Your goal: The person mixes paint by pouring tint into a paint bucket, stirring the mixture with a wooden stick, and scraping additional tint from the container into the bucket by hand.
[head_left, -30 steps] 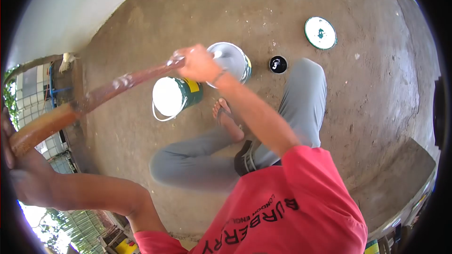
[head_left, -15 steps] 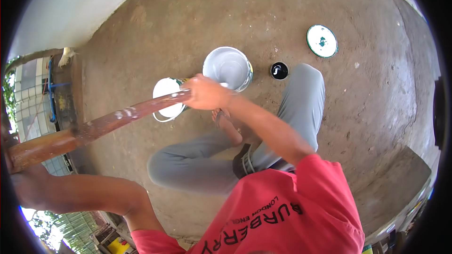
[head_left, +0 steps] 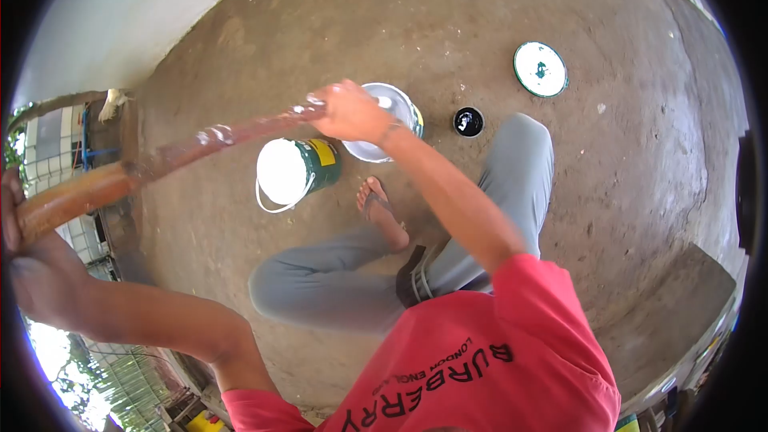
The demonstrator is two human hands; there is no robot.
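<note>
My right hand (head_left: 352, 114) is closed round the far part of a long reddish-brown wooden pole (head_left: 184, 148) spotted with white. My left hand (head_left: 44, 268), partly cut off by the left edge, is wrapped round the pole's thicker tan end. A whitish tip shows just past my right hand, over the paint bucket (head_left: 370, 150); whether it touches the paint is unclear. The bucket holds pale grey-white paint and is partly hidden by that hand. Beside it stands a green pail (head_left: 324, 172) with a white top and wire handle.
A small can of black paint (head_left: 469, 122) stands right of the bucket. Farther right lies a white lid with a green rim (head_left: 541, 70). My sandalled foot (head_left: 380, 208) is close to the bucket. A pale wall (head_left: 152, 8) rises at the upper left, with a low concrete ledge (head_left: 672, 324) at lower right.
My right hand and the pole's far end have moved up and away, over the paint bucket. The green pail's side and my foot show more. My left hand keeps its grip.
</note>
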